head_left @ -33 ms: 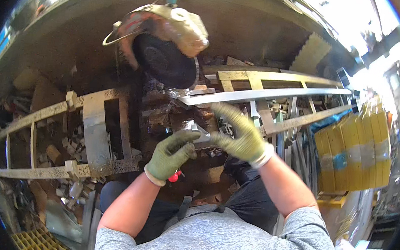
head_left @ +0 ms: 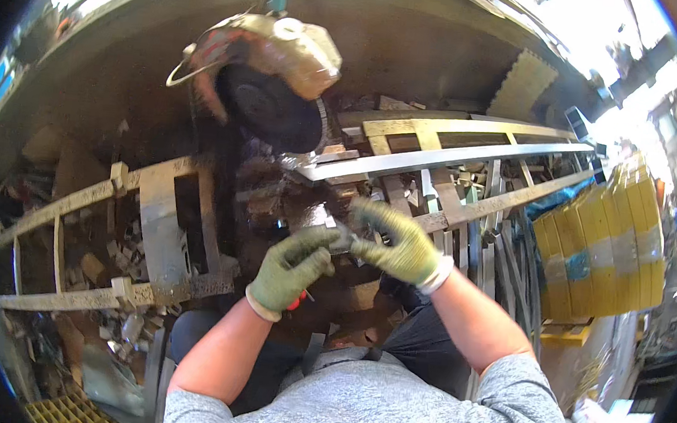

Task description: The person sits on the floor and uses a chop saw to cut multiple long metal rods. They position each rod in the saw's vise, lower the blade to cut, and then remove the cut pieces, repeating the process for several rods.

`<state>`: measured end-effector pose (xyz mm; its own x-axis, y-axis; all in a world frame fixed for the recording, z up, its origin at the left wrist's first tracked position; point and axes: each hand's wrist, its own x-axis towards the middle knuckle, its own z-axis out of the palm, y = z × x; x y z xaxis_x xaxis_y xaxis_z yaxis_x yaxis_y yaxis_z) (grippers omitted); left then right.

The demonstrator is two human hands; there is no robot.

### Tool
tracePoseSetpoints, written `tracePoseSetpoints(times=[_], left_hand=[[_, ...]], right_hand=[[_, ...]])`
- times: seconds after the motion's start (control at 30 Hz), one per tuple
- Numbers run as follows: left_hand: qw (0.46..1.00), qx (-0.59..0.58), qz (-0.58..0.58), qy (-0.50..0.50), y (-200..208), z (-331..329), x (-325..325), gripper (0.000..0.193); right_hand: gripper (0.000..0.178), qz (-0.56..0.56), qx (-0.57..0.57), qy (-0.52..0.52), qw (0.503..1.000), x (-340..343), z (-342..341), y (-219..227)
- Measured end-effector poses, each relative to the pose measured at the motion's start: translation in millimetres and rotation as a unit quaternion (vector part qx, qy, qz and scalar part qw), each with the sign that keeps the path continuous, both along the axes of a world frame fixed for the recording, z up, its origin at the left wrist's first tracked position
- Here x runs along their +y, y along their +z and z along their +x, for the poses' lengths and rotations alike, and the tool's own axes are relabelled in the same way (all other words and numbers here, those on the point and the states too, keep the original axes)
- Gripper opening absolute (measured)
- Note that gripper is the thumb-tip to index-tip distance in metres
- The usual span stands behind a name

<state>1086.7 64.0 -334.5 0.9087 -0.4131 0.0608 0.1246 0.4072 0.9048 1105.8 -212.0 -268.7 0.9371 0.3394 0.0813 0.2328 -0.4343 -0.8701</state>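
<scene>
My left hand, in a green work glove, is closed in a pinch around a small grey metal piece. The piece is blurred, so its exact shape is hard to tell. Close on its right is my right hand, gloved alike, with fingers curved and apart from the thumb; its thumb tip is at or very near the piece. Beyond my hands a long silver metal bar lies on the right-hand rack, its left end by a cutting saw with a dark round blade.
Metal rack frames extend left and right, with offcuts scattered beneath. A stack of yellow bundled pieces stands at right. Something red shows below my left hand. A yellow grating lies at lower left.
My right hand's fingers have curled from a more stretched pose, and the hand has drawn slightly nearer to me. The small metal piece has lowered a little with my left hand.
</scene>
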Motion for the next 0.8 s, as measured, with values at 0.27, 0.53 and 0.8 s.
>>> tracePoseSetpoints(times=[0.27, 0.53, 0.8], left_hand=[[0.993, 0.042, 0.064, -0.085, 48.5, -16.3, -46.5, 0.055], [0.952, -0.095, 0.258, 0.133, 60.2, -21.1, -43.9, 0.063], [0.584, -0.092, 0.803, -0.076, 2.6, -48.2, -62.9, 0.069]], right_hand=[[0.044, 0.145, 0.15, 0.003, 0.978, -52.5, -29.6, -63.6], [0.035, 0.181, 0.01, -0.223, 0.958, -108.7, 151.4, -5.9], [0.036, 0.035, 0.17, -0.091, 0.981, -35.1, 10.2, -192.0]])
